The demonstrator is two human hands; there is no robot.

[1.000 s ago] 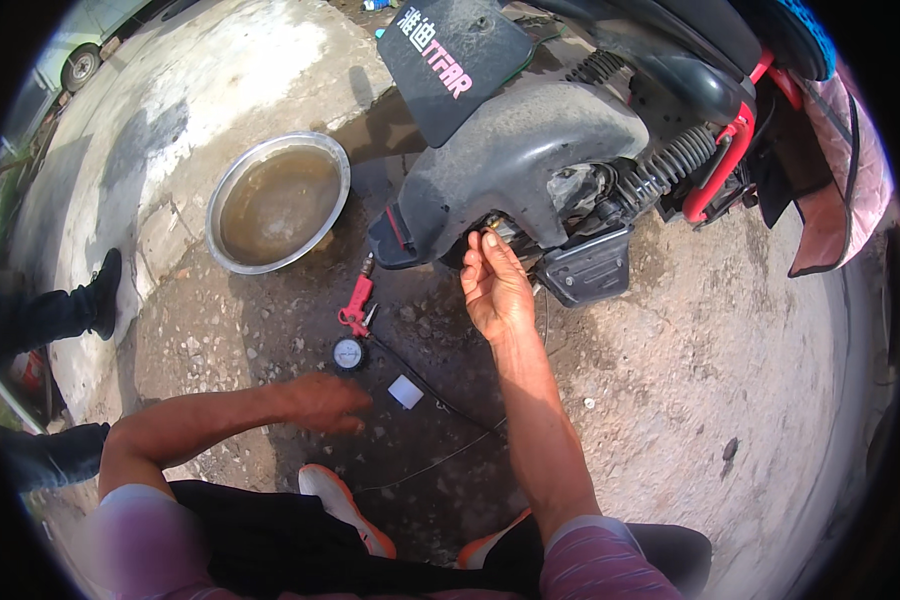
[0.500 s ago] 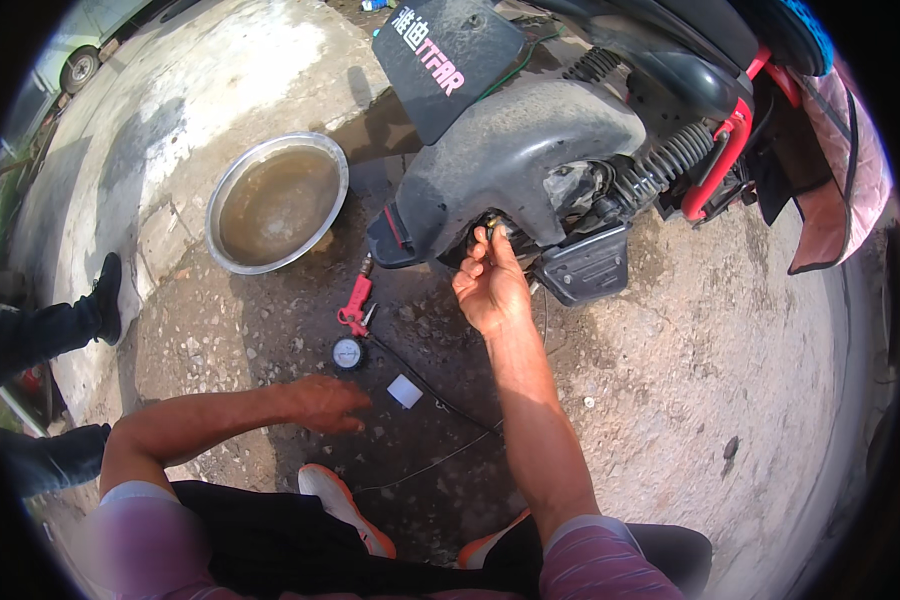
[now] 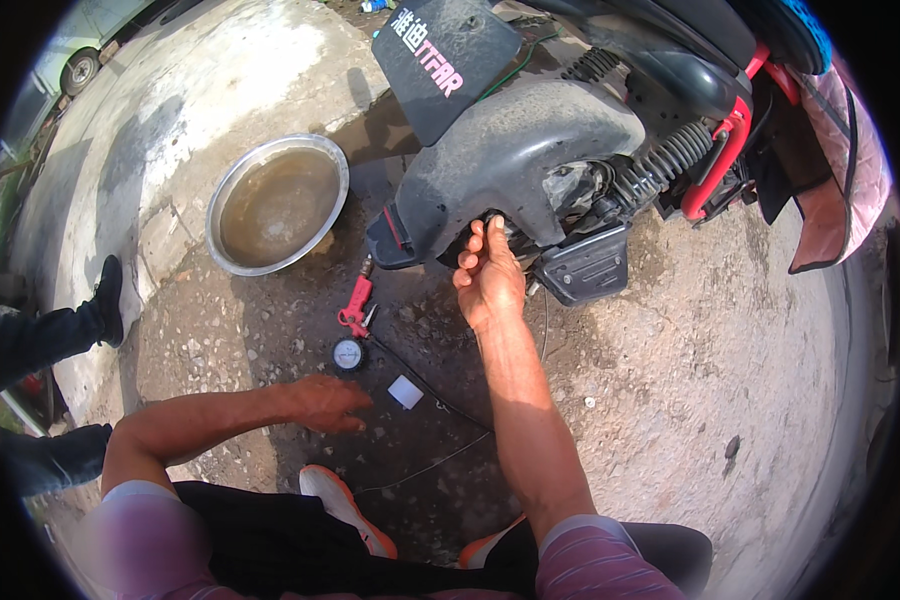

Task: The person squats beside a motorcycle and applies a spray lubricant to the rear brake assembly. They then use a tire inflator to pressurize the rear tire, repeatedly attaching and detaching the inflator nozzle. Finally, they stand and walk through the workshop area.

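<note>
My right hand (image 3: 491, 283) reaches up to the edge of the dusty grey rear fender (image 3: 540, 130) of a scooter. Thumb and fingers pinch together at a dark gap by the wheel; what they grip is hidden. Loosely hanging in front of my body, my left hand (image 3: 332, 403) holds nothing, its fingers slightly bent and apart. Close to it on the wet ground lie a small white block-like piece (image 3: 405, 392) and a red air gun (image 3: 356, 305) with a round gauge (image 3: 348, 354) and a black hose.
A metal basin (image 3: 277, 204) of murky water stands left of the scooter. A black mudguard flap (image 3: 440, 70) and a footrest (image 3: 585, 268) jut out from the scooter. At the left edge are another person's legs (image 3: 50, 335). A thin wire trails near my shoes (image 3: 340, 510).
My right hand has turned slightly, its thumb now more upright, and the small brass-coloured bit seen at its fingertips is covered. My left hand stays in place.
</note>
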